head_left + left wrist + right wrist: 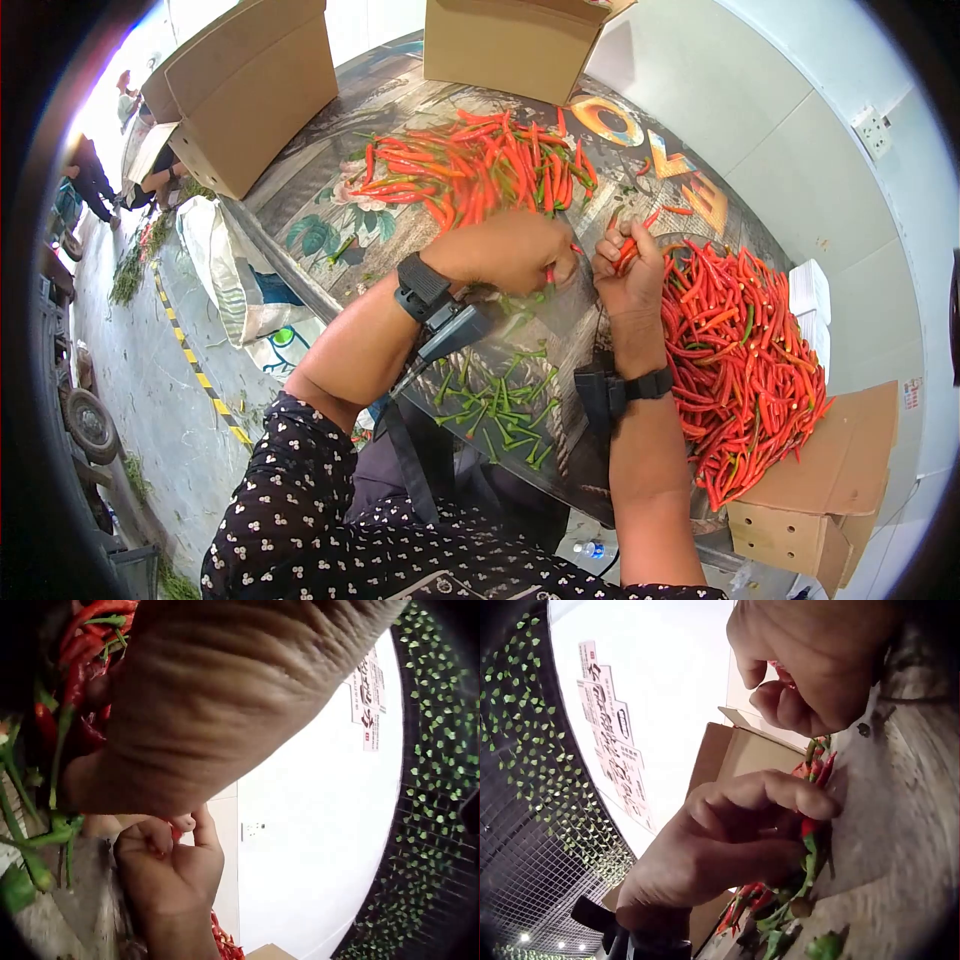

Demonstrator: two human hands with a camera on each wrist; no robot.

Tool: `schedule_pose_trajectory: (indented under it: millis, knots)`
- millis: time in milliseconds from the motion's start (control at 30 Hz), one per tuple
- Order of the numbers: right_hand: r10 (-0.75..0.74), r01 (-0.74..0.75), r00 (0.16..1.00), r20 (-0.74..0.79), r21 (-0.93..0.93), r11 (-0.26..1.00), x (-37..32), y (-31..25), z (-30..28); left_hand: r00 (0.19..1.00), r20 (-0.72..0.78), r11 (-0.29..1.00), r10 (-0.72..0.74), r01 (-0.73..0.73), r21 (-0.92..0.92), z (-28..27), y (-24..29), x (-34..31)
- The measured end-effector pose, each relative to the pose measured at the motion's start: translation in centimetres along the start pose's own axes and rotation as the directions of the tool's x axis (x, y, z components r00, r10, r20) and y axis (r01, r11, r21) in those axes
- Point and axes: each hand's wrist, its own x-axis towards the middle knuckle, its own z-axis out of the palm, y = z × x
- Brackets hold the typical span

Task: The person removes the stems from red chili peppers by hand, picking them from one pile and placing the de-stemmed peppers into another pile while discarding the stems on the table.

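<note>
My right hand (630,270) is curled round a few red chili peppers (627,256), their tips poking out by the thumb. Close beside it, my left hand (515,255) bends over the table, and its thumb and forefinger pinch a red chili pepper (808,829) with a green stem, seen best in the right wrist view. The left palm hides most of its fingers in the left wrist view. Beyond the hands lies a heap of red chilies with stems (480,165). Cut green stems (500,400) are scattered near my body.
A large pile of red chilies (735,350) fills the right side of the table, beside an open cardboard box (830,480). Two more cardboard boxes (250,90) stand at the far side. A white sack (225,270) hangs by the left edge. A wall (770,110) runs along the right.
</note>
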Motion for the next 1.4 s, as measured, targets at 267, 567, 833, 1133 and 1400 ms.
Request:
schedule_pose_trajectory:
  millis: [267,567,833,1133,1400]
  knots:
    - [-0.031,0.038,0.999,0.04,-0.174,0.984,0.1,0.6,0.0,0.67,-0.723,0.981,-0.17,0.047,-0.188,-0.8,0.3,1.2]
    - [-0.081,0.083,0.997,0.018,-0.301,0.95,-0.6,1.3,1.4,0.727,-0.604,0.868,-0.326,-0.022,-0.495,1.0,-1.1,1.6]
    - [-0.208,0.208,0.978,0.032,-0.295,0.932,-0.7,1.2,1.6,0.818,-0.439,0.815,-0.372,0.062,-0.576,0.2,-1.1,1.3]
    - [-0.237,0.231,0.971,0.017,-0.299,0.926,-0.9,1.2,2.0,0.8,-0.428,0.791,-0.42,0.092,-0.605,0.3,-0.8,1.3]
    - [-0.147,0.153,0.988,0.047,-0.172,0.973,-0.4,1.3,1.1,0.854,-0.362,0.795,-0.374,0.094,-0.6,-0.3,-0.8,0.9]
